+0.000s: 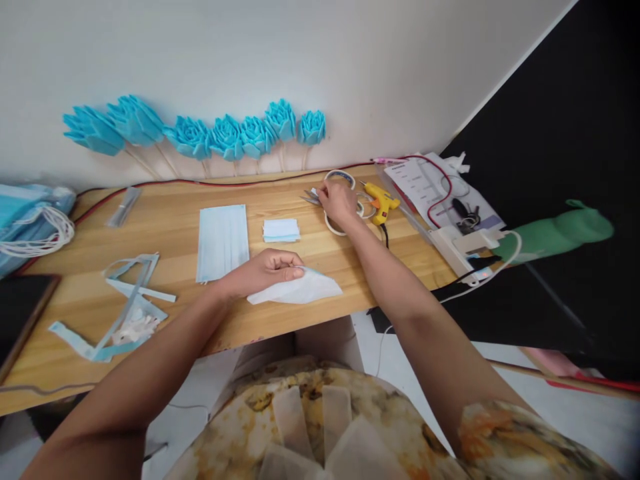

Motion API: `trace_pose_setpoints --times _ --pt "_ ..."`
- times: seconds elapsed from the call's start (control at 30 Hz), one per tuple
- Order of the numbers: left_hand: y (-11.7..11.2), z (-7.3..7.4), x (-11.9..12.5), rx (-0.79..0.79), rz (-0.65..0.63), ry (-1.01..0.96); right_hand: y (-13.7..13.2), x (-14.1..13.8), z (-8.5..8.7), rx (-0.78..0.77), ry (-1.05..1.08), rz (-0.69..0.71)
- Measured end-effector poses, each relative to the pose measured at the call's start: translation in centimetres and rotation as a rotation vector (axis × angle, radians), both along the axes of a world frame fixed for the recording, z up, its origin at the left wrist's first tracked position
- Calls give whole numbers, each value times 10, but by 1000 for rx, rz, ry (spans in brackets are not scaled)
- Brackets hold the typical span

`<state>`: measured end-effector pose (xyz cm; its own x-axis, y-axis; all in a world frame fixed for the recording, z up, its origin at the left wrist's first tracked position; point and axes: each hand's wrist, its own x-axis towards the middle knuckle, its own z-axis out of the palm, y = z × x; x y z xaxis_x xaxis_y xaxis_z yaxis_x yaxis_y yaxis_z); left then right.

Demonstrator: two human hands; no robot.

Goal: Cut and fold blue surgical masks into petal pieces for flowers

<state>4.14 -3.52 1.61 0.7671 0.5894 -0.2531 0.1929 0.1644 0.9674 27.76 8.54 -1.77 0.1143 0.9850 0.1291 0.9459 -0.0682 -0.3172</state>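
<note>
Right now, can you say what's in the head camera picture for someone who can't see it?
A person's left hand holds a white sheet at a wooden table, while the right hand is over scissors and tape rolls, beside a yellow glue gun. Seven blue flowers line the wall behind.

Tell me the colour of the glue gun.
The glue gun is mostly yellow, seen in the head view.

Wooden table (175,230) bears 1 mask (223,241), glue gun (382,202).
</note>
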Motion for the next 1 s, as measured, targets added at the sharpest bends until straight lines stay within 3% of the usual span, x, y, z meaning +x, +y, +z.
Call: trace_pose_setpoints --times 0.23,0.37,0.53,0.7,0.83,1.0 --pt "-4 5 3 -60 -40 -85 -8 4 4 148 106 2" --pt "-6 7 1 -156 -90 -203 -20 -17 5 262 254 214" --pt "-4 8 -4 -231 -211 -443 -45 -89 22 163 355 601" --pt "-3 15 -12 -233 -389 -502 -67 -177 31 18 450 971" --pt "-3 21 -20 -259 -486 -578 -72 -229 20 -76 433 1056" --pt "-5 27 -24 -324 -457 -638 -68 -262 9 -53 307 1176"
